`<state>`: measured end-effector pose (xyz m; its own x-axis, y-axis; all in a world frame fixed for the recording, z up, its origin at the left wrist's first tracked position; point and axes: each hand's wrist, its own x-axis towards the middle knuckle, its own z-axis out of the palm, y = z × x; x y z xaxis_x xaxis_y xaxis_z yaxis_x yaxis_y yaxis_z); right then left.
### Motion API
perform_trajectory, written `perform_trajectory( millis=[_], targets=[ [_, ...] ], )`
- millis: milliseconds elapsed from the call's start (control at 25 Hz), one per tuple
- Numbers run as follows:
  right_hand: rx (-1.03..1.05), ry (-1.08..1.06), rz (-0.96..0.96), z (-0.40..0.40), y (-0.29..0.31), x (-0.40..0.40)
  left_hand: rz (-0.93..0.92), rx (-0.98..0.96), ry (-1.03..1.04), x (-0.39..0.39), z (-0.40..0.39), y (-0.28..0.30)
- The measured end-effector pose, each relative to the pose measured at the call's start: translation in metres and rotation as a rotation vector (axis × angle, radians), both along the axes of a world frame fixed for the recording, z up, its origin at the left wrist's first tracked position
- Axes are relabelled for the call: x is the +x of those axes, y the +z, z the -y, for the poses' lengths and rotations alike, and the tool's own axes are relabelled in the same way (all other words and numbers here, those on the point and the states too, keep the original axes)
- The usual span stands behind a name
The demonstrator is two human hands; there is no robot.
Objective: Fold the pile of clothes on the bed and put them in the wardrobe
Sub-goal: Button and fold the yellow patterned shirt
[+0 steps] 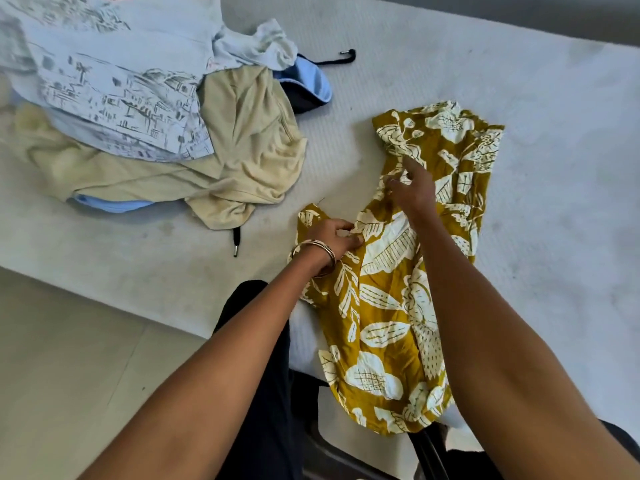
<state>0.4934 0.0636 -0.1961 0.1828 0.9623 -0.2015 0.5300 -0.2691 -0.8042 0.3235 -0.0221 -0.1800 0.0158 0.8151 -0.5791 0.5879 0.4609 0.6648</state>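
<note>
Right of centre on the pale textured bed cover [450, 64]: mustard-yellow garment with cream leaf print [398, 299], crumpled and unfolded, its lower end hanging over the bed's near edge. Left hand [329, 237], gold bangles at the wrist, pinching a fold of that print at its left edge. Right hand [410, 188] set on the bunched upper part, fingers loosely curled into the cloth, index finger extended; grip judged a light pinch, not fully readable.

Upper left of frame: unsorted pile comprising white shirt with grey sketch print [114, 84], beige soft garment [242, 147], pale blue fabric [304, 81], small white crumpled piece [263, 43], black drawcords with metal tips.

Progress, judged: early; no folded item visible, first garment only being straightened, whole pile and all stowing left.

Not shown: wardrobe. Cut off: pile's left side at frame edge. Unclear: garment types, item count in pile, dark shapes at bottom centre.
</note>
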Motion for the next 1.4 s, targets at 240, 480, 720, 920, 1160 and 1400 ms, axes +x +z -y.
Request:
perform_trajectory(
  millis=[240,480,720,920,1160,1400],
  targets=[
    [-0.101,-0.246,0.039,0.030,-0.023,0.053,-0.339,0.116,-0.471,0.062,0.023,-0.005],
    [0.001,0.059,0.349,0.017,-0.025,0.058,-0.322,0.111,-0.393,0.069,0.026,-0.017],
    [0.079,-0.110,0.179,0.058,-0.026,0.034,-0.493,0.073,-0.565,0.053,0.022,-0.016],
    [0.159,-0.067,0.105,0.144,-0.017,0.016,-0.431,0.494,-0.242,0.042,0.053,-0.014],
    [-0.163,0.660,0.535,0.174,0.006,-0.028,-0.186,-0.172,0.740,0.011,0.086,-0.019],
    [-0.125,0.222,-0.041,0.199,0.007,0.006,0.092,-0.320,0.712,0.017,0.110,-0.024]
  ],
)
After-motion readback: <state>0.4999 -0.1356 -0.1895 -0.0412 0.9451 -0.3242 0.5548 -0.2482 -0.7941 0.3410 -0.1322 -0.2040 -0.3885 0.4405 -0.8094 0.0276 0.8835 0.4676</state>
